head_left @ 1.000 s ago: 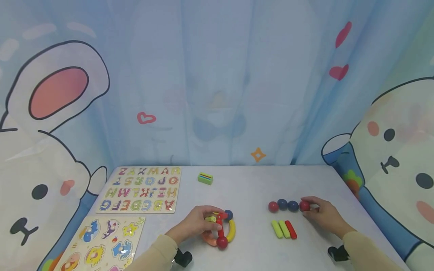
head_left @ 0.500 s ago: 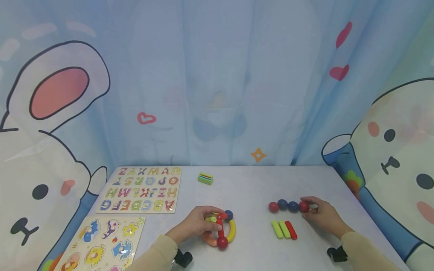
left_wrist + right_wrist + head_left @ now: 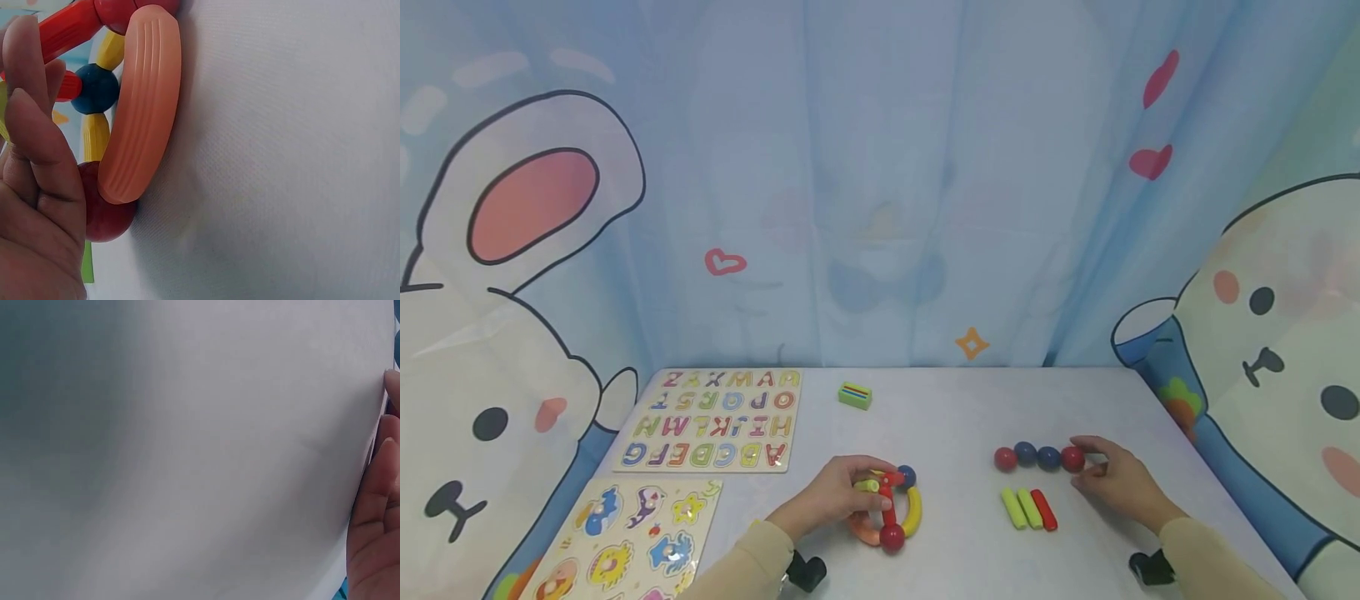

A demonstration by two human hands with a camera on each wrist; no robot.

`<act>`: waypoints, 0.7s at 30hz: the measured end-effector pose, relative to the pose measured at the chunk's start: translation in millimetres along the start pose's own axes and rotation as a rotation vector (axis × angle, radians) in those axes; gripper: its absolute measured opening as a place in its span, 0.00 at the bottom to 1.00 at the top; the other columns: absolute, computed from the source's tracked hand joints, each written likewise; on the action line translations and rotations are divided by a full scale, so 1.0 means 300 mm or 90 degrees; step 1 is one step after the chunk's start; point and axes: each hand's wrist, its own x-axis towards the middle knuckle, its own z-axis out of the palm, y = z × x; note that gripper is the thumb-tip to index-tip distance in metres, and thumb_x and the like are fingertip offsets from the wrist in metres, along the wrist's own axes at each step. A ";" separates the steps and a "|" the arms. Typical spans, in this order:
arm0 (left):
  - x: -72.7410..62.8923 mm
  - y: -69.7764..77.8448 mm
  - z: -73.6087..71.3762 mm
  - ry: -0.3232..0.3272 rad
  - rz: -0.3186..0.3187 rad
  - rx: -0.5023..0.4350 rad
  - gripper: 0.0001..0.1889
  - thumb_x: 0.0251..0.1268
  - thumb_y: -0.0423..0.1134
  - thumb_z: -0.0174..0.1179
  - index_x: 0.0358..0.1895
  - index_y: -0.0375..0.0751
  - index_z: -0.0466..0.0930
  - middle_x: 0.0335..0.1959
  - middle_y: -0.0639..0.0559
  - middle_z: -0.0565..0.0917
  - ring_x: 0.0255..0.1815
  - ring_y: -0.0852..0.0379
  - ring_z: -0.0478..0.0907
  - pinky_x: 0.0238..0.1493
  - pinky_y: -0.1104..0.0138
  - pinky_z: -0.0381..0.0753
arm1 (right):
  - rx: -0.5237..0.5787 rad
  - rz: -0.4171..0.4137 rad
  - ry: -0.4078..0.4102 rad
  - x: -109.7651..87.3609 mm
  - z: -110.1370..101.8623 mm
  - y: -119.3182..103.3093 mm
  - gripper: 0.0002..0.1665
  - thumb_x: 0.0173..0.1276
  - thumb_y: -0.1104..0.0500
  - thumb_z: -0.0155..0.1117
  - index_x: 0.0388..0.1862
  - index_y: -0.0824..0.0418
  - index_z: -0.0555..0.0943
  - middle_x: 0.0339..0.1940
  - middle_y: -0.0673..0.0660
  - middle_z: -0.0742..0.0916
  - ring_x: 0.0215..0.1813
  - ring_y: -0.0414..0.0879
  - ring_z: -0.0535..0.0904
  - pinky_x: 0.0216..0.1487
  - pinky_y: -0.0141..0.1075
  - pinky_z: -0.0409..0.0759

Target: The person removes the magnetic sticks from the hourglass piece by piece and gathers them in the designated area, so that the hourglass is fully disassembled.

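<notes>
In the head view my left hand (image 3: pixel 838 493) grips a magnetic stick-and-ball structure (image 3: pixel 912 510) by its upper left part. Red, yellow and light green sticks, a curved orange stick (image 3: pixel 145 106), and red and blue balls make it up. The left wrist view shows the orange stick joined to a red ball (image 3: pixel 107 209), with a blue ball (image 3: pixel 95 89) behind. My right hand (image 3: pixel 1120 483) is beside the red ball (image 3: pixel 1072 458) at the right end of a ball row, thumb and forefinger spread around its right side. Fingers partly hide that ball in the right wrist view.
Two blue balls (image 3: pixel 1037 455) and another red ball (image 3: pixel 1005 459) continue the row. Two light green sticks and a red stick (image 3: pixel 1043 509) lie in front. At left are an alphabet puzzle board (image 3: pixel 707 421) and an animal puzzle board (image 3: pixel 625 542). A green striped block (image 3: pixel 854 395) sits behind.
The right hand's thumb and forefinger have parted a little and drawn slightly rightward from the red ball, which stays at the row's end. The left hand and its structure have not visibly moved.
</notes>
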 end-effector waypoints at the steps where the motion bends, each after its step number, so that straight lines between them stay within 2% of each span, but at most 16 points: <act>1: 0.001 0.001 0.000 0.000 -0.002 -0.001 0.20 0.58 0.35 0.72 0.54 0.53 0.84 0.45 0.53 0.84 0.20 0.54 0.80 0.27 0.68 0.81 | -0.004 0.001 0.002 -0.005 -0.001 0.001 0.41 0.59 0.65 0.73 0.70 0.69 0.66 0.62 0.74 0.73 0.39 0.49 0.80 0.43 0.45 0.84; 7: 0.002 -0.002 0.002 -0.001 -0.001 0.003 0.20 0.58 0.35 0.72 0.55 0.53 0.84 0.44 0.53 0.84 0.20 0.54 0.80 0.27 0.69 0.81 | -0.016 0.002 0.006 -0.039 -0.034 -0.007 0.43 0.60 0.66 0.73 0.71 0.69 0.64 0.64 0.75 0.70 0.39 0.51 0.79 0.42 0.45 0.85; 11: 0.001 -0.004 0.005 -0.002 0.000 0.005 0.21 0.58 0.35 0.72 0.55 0.54 0.84 0.43 0.53 0.84 0.20 0.54 0.80 0.27 0.69 0.81 | -0.011 -0.034 0.038 -0.060 -0.061 -0.039 0.42 0.61 0.67 0.71 0.72 0.68 0.63 0.64 0.74 0.71 0.42 0.54 0.80 0.41 0.45 0.86; 14: -0.002 0.000 0.005 0.000 -0.004 0.004 0.21 0.58 0.35 0.72 0.55 0.54 0.84 0.45 0.52 0.84 0.20 0.54 0.80 0.27 0.69 0.81 | 0.010 -0.078 0.056 -0.071 -0.060 -0.122 0.41 0.63 0.68 0.70 0.73 0.65 0.64 0.63 0.72 0.74 0.44 0.55 0.80 0.40 0.43 0.86; 16: -0.006 0.004 0.006 0.003 -0.007 0.003 0.21 0.57 0.34 0.72 0.55 0.53 0.83 0.46 0.52 0.84 0.20 0.54 0.80 0.26 0.68 0.81 | 0.037 -0.111 0.044 -0.074 -0.041 -0.203 0.39 0.64 0.67 0.70 0.72 0.62 0.66 0.60 0.69 0.78 0.44 0.53 0.81 0.40 0.39 0.85; 21: -0.006 0.007 0.010 -0.005 -0.005 0.003 0.21 0.57 0.35 0.72 0.55 0.54 0.84 0.47 0.52 0.84 0.19 0.54 0.79 0.26 0.68 0.81 | 0.156 -0.147 -0.068 -0.063 0.074 -0.418 0.36 0.64 0.68 0.70 0.70 0.57 0.70 0.55 0.60 0.84 0.44 0.47 0.82 0.43 0.34 0.84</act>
